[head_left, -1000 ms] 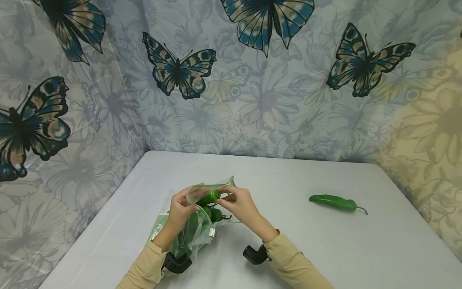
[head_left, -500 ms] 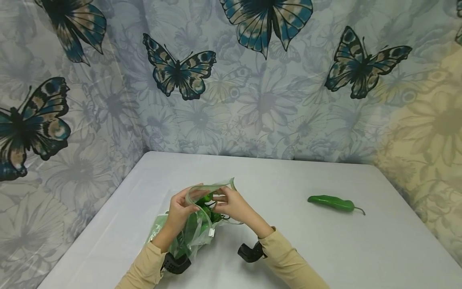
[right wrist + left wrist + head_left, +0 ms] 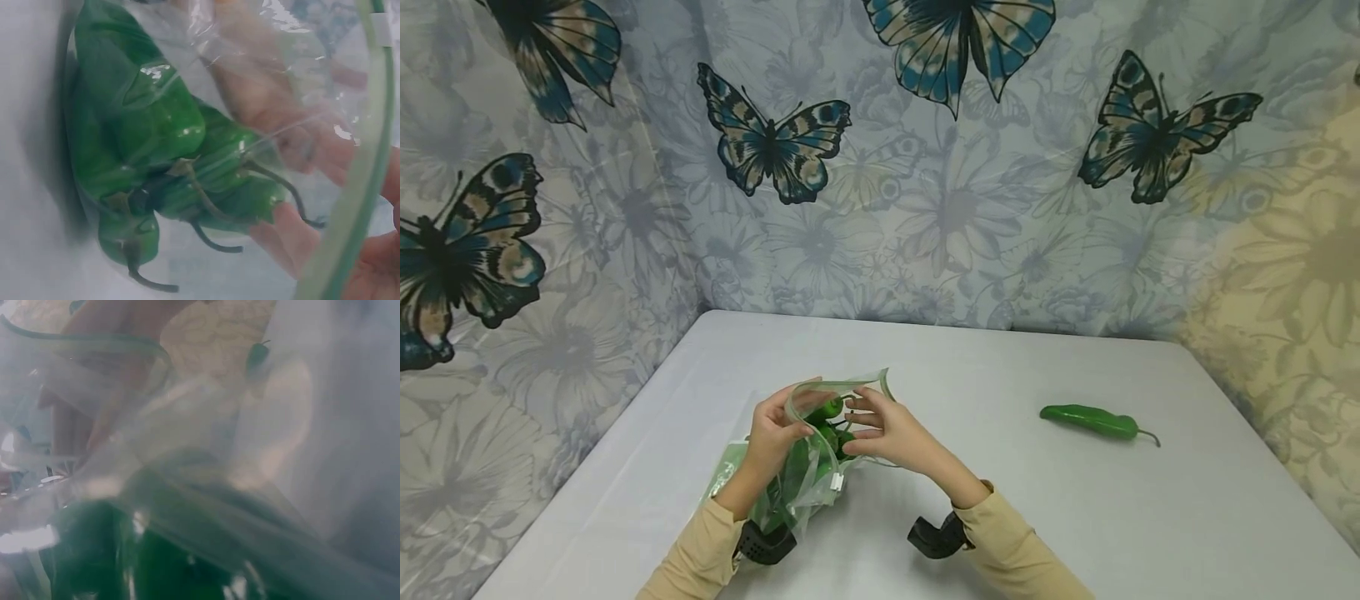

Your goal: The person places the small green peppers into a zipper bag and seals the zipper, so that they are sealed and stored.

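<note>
A clear zip bag (image 3: 808,500) with a green-edged mouth lies tilted on the table, holding several green peppers (image 3: 162,131) with curved stems. My left hand (image 3: 770,440) pinches the bag's rim and keeps its mouth spread. At that mouth is my right hand (image 3: 891,429), its fingers parted around the pepper stems and pinching nothing. In the right wrist view those fingers (image 3: 290,234) reach inside the bag, right at the lower peppers. Plastic and peppers fill the left wrist view, where my right hand (image 3: 78,419) shows blurred through the film.
One more long green pepper (image 3: 1093,421) lies alone on the white table (image 3: 970,367), to the right. A pale green printed part of the bag spreads left of my left wrist. Butterfly-patterned cloth (image 3: 955,225) hangs behind and beside the table.
My right hand has let go of the pepper it pinched at the bag's mouth, and its fingers have spread. That pepper now sits among the others. My left hand has stayed on the rim.
</note>
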`<state>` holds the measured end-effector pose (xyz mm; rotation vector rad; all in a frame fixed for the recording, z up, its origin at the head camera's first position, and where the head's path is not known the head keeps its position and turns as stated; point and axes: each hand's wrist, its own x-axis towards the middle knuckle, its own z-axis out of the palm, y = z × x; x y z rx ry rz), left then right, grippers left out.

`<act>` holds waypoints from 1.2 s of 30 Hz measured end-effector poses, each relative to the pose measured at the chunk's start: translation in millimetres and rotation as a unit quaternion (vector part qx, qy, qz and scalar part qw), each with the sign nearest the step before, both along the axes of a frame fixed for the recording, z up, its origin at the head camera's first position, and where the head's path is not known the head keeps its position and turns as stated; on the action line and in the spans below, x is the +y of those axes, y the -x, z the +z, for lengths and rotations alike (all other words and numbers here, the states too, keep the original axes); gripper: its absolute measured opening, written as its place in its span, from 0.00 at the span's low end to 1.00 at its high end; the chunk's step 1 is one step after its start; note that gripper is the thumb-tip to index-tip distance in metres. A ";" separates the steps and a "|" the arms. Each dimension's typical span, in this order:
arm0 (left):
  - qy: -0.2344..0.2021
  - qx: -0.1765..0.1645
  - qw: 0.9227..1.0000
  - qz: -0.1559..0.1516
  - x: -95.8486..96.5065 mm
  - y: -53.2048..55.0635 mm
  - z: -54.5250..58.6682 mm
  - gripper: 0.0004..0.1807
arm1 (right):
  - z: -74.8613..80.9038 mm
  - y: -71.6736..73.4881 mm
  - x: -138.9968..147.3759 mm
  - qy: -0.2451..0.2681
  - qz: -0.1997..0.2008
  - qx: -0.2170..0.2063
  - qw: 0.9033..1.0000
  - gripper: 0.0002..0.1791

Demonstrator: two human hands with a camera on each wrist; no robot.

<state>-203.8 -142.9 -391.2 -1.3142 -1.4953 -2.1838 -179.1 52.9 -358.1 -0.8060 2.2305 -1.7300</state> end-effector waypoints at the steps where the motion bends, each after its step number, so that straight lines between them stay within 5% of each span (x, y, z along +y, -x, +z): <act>1: 0.000 0.003 1.000 0.002 -0.4 0.0 0.0 0.28 | 1.4 -1.4 1.5 0.009 0.004 -0.001 1.000 0.38; 14: -0.002 0.015 1.000 0.023 -1.8 -2.7 3.0 0.30 | -6.4 -6.1 24.9 0.113 0.013 0.098 0.989 0.20; 18: -0.008 0.010 1.000 0.026 -1.9 -2.2 2.7 0.30 | -4.8 -7.5 38.1 0.148 0.037 0.097 0.983 0.19; 28: -0.020 0.011 0.999 0.031 -2.1 -1.7 2.9 0.28 | -5.2 -6.6 107.0 0.196 0.004 0.052 0.979 0.15; 36: -0.021 0.018 0.999 0.033 -2.8 0.8 2.0 0.28 | -15.6 1.6 177.1 0.248 0.021 0.128 0.960 0.17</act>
